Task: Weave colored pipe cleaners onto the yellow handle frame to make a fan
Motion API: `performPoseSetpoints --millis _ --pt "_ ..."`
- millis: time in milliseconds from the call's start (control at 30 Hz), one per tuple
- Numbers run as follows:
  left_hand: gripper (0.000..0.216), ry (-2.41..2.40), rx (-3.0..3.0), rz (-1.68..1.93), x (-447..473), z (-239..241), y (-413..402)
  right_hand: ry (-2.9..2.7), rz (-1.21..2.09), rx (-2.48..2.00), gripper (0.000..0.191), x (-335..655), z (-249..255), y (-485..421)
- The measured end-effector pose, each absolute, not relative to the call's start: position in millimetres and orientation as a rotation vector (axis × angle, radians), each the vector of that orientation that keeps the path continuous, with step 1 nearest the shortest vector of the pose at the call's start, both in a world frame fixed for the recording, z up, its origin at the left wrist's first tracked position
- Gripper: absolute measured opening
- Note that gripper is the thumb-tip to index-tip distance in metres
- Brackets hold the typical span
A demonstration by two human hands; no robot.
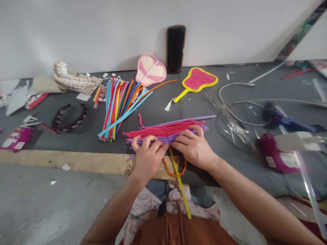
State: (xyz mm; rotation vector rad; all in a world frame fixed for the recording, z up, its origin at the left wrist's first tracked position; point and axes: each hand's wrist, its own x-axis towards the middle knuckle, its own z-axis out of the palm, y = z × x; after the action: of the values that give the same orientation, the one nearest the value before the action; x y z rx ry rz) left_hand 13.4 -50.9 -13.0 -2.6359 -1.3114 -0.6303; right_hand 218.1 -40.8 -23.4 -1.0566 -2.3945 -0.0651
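Observation:
My left hand (147, 154) and my right hand (192, 146) both pinch a flat bundle of pink and purple pipe cleaners (168, 131) lying on the dark mat. Their fingers meet near the middle of the bundle's near edge. A yellow pipe cleaner (180, 182) runs from under my hands down over my lap. An orange twisted loop (176, 172) hangs beside it below my hands.
A fanned pile of mixed-colour pipe cleaners (120, 105) lies to the left. Behind are a pink heart-shaped fan (150, 70), a yellow-rimmed pink fan (196, 81), a phone (175, 49) against the wall, a shell piece (74, 81). Wires (227, 115) and glue guns (277, 154) lie right.

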Motion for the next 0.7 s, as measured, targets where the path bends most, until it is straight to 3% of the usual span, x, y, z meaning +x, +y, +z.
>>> performPoseSetpoints --millis 367,700 --pt "0.02 -1.139 -2.634 -0.478 5 -9 -49 -2.435 -0.112 -1.072 0.019 219 -20 -41" --pt "0.015 -1.036 -2.575 -0.458 6 -12 -50 -2.545 -0.391 -1.097 0.023 250 -9 -36"
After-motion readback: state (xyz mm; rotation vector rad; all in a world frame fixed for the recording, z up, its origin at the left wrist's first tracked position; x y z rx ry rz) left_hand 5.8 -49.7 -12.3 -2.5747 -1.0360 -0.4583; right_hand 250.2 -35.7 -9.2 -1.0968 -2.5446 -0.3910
